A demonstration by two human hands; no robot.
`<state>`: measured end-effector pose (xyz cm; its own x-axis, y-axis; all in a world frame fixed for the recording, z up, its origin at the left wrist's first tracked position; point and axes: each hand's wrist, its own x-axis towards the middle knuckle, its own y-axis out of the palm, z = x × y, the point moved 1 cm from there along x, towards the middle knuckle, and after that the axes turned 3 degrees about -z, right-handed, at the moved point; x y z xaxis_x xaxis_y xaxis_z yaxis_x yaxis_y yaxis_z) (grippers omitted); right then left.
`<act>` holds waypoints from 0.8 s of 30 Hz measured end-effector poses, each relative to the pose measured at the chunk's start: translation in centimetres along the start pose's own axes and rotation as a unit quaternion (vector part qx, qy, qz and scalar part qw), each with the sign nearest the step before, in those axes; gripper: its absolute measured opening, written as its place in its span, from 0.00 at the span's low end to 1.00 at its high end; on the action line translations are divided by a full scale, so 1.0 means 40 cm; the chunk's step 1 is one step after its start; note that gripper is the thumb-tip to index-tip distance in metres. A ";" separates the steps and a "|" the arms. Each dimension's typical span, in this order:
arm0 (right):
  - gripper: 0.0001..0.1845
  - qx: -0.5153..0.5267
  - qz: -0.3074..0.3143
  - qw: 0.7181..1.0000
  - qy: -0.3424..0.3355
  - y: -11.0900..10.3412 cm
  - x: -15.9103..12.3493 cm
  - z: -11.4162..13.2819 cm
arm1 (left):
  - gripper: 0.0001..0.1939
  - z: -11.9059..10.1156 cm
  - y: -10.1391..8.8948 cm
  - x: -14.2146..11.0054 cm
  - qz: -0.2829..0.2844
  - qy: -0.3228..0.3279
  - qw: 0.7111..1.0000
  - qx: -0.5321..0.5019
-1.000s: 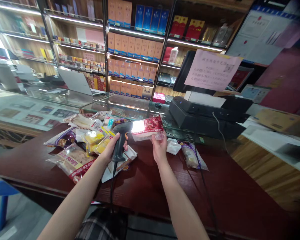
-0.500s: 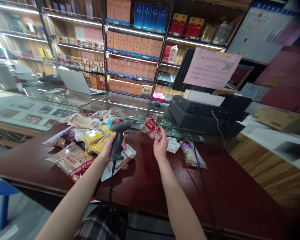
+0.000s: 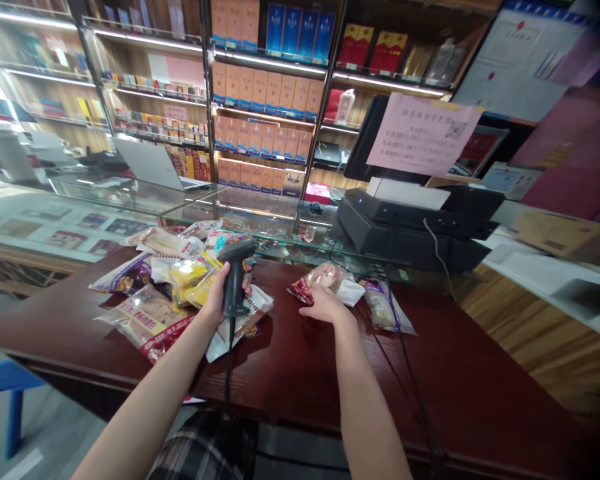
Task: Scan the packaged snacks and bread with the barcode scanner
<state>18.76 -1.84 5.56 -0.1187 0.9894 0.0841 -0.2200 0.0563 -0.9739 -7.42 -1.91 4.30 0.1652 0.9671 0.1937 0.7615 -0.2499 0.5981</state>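
My left hand point(image 3: 219, 297) is wrapped around the grip of a black barcode scanner point(image 3: 236, 277), whose head points up and away. Beneath and left of it lies a pile of packaged snacks, among them a yellow packet point(image 3: 186, 275) and a large clear bread bag point(image 3: 147, 319) with a red band. My right hand point(image 3: 327, 307) rests low over the table, fingertips at the edge of a red and clear food packet point(image 3: 323, 275); its thumb stands apart from the packet. Close by on the right are a white packet point(image 3: 351, 292) and a purple-edged snack bag point(image 3: 383, 308).
The dark red table point(image 3: 290, 380) meets a glass display counter point(image 3: 250, 203). Behind the right hand stand a black printer-like machine point(image 3: 410, 233) and a monitor with a pink notice point(image 3: 423, 133). A black cable point(image 3: 405, 360) crosses the table. A blue stool point(image 3: 13, 377) is at left.
My right hand has lowered the red packet from the air onto the table beside the white packet, and its thumb has come off it. The left hand with the scanner has barely moved.
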 end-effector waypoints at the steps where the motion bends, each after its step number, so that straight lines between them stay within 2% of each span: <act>1: 0.31 -0.011 -0.014 1.000 0.001 0.000 0.000 0.010 | 0.23 0.000 -0.001 0.000 0.001 -0.001 1.000 -0.001; 2: 0.33 -0.016 -0.035 0.999 -0.001 0.002 0.001 0.022 | 0.24 0.000 -0.002 -0.001 0.003 -0.002 1.000 -0.002; 4: 0.31 -0.006 -0.070 0.997 -0.022 0.013 0.007 0.048 | 0.24 0.000 -0.004 -0.001 0.004 -0.005 1.000 -0.005; 5: 0.30 0.002 -0.058 0.998 -0.033 0.021 0.010 0.058 | 0.25 0.000 -0.006 -0.001 0.003 -0.006 1.000 -0.007; 7: 0.28 0.008 0.013 0.999 -0.030 0.036 0.014 0.069 | 0.25 0.000 -0.009 -0.002 0.001 -0.009 1.000 -0.013; 9: 0.24 -0.007 0.051 0.998 0.021 0.038 0.013 0.066 | 0.25 0.000 -0.011 -0.001 0.002 -0.008 1.000 -0.018; 12: 0.19 -0.025 -0.024 0.991 0.128 0.014 0.006 0.051 | 0.26 0.000 -0.010 -0.001 0.008 0.001 1.000 -0.024; 13: 0.18 -0.020 -0.052 0.988 0.143 0.005 0.004 0.050 | 0.26 0.000 -0.009 0.000 0.010 0.003 1.000 -0.027; 15: 0.15 0.034 -0.083 0.990 0.105 -0.001 0.003 0.062 | 0.26 -0.001 -0.008 0.000 0.010 0.005 0.999 -0.033; 17: 0.14 0.165 -0.074 0.983 0.016 0.013 0.006 0.089 | 0.25 -0.003 -0.006 -0.001 0.006 0.006 0.999 -0.039; 19: 0.13 0.334 -0.021 0.941 -0.052 0.045 0.012 0.123 | 0.25 -0.005 -0.005 -0.002 -0.001 0.006 0.999 -0.046; 21: 0.12 0.457 0.057 0.886 -0.051 0.082 0.017 0.150 | 0.25 -0.009 -0.005 -0.003 -0.016 0.010 0.998 -0.054; 24: 0.20 0.579 0.152 0.801 -0.024 0.116 0.017 0.168 | 0.24 -0.015 -0.001 -0.005 -0.039 0.023 0.997 -0.063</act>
<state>11.14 -1.80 2.53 -0.3675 0.9262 -0.0841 -0.9212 -0.3750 -0.1043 -7.85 -2.12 4.72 0.0773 0.9812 0.1766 0.6852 -0.1810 0.7055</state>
